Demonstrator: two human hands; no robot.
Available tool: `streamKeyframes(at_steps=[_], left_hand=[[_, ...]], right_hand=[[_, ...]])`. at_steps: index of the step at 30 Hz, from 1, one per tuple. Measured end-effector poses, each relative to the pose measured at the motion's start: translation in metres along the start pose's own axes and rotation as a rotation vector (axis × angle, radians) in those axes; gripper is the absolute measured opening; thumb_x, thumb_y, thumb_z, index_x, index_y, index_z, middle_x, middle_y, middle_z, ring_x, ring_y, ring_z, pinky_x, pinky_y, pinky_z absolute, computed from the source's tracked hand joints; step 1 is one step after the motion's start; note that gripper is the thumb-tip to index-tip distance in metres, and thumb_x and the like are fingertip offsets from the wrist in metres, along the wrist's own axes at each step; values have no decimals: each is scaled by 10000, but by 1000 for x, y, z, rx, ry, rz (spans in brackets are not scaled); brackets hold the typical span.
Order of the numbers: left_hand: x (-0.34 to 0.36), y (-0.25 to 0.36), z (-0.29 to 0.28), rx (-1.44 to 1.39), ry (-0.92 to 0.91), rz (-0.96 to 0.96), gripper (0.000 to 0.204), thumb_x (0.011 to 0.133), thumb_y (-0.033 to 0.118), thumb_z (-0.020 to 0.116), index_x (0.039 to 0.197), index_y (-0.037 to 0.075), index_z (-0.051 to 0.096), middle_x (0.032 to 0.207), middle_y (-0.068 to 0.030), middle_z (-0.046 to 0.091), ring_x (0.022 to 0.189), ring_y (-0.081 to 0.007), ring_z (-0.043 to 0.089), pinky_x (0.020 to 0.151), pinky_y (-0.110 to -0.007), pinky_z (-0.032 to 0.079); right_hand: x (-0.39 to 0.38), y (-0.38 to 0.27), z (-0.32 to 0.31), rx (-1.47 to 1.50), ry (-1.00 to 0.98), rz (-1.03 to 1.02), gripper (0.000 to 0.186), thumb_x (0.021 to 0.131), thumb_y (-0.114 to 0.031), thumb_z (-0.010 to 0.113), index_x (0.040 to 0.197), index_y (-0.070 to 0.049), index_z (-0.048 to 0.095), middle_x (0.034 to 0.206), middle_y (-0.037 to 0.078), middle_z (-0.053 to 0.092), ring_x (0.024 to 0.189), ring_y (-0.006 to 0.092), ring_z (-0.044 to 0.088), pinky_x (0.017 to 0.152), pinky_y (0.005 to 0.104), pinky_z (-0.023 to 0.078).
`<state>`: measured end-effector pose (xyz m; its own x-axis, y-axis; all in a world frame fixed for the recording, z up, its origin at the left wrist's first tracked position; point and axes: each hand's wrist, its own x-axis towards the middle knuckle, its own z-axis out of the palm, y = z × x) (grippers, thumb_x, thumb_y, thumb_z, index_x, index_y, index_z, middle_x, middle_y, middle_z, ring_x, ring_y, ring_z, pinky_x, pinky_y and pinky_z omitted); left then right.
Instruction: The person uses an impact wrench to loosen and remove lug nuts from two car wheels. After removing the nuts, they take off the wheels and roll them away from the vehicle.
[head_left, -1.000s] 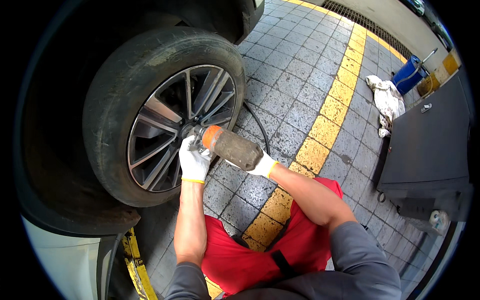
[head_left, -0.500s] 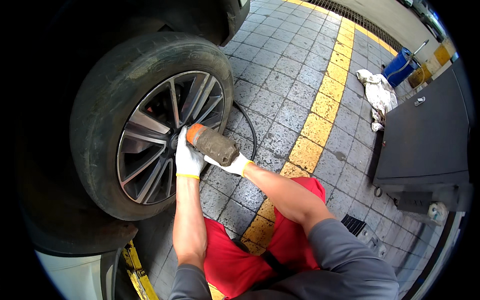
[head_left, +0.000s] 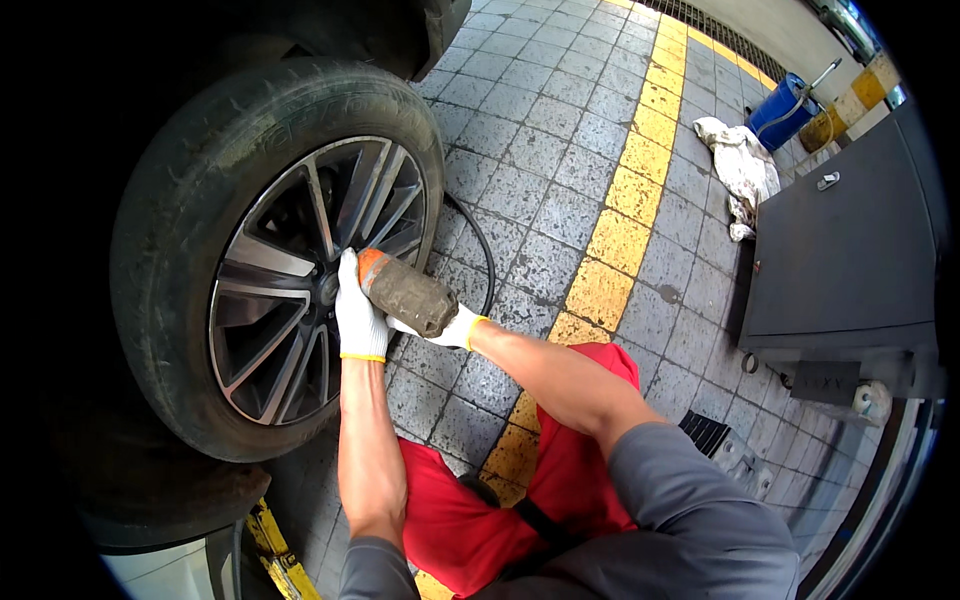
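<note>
Grey, yellow-striped tiles (head_left: 545,165) separate the wheel (head_left: 265,257) from 1 cabinet (head_left: 838,260).

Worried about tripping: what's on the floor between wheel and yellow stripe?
A black hose curves over the grey tiles beside the wheel; the head view shows it.

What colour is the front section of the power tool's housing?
The front section is orange; the body behind is grimy grey-brown. Head view.

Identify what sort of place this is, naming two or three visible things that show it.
Probably a vehicle repair workshop: there's a car wheel, a grimy orange-fronted power tool near its centre, and a blue drum on the tiled floor.
</note>
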<state>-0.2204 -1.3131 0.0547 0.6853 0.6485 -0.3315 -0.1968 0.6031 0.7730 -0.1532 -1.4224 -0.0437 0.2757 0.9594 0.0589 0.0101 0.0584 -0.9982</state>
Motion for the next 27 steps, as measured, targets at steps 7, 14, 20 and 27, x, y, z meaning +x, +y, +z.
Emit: streamKeyframes(at_steps=[7, 14, 20, 27], left_hand=[[2, -1, 3, 73, 95, 66, 393, 978, 443, 651, 1063, 59, 657, 972, -80, 686, 899, -206, 658, 843, -361, 546], [0, 1, 7, 95, 79, 75, 406, 975, 458, 652, 1061, 61, 659, 977, -83, 692, 910, -213, 662, 849, -365, 549], [-2, 2, 8, 101, 94, 78, 414, 964, 467, 664, 1076, 68, 658, 987, -84, 693, 920, -215, 660, 863, -366, 546], [7, -3, 2, 68, 7, 59, 379, 980, 447, 640, 1055, 76, 656, 954, -69, 695, 900, -206, 657, 849, -364, 541]], right_hand=[[-1, -26, -5, -486, -20, -119, 641, 1008, -367, 577, 1562, -139, 349, 1612, 100, 351, 1494, 260, 309, 1257, 375, 220], [-5, -19, -8, -466, -2, -168, 623, 1015, -377, 555, 1562, -153, 357, 1620, 95, 344, 1503, 258, 294, 1257, 374, 215], [-3, -6, -3, -445, 4, -102, 615, 1004, -403, 566, 1542, -162, 394, 1595, 91, 387, 1483, 262, 334, 1247, 379, 243], [-7, 3, -11, -563, 8, -171, 607, 995, -420, 585, 1525, -175, 420, 1577, 88, 415, 1461, 270, 367, 1235, 386, 273]])
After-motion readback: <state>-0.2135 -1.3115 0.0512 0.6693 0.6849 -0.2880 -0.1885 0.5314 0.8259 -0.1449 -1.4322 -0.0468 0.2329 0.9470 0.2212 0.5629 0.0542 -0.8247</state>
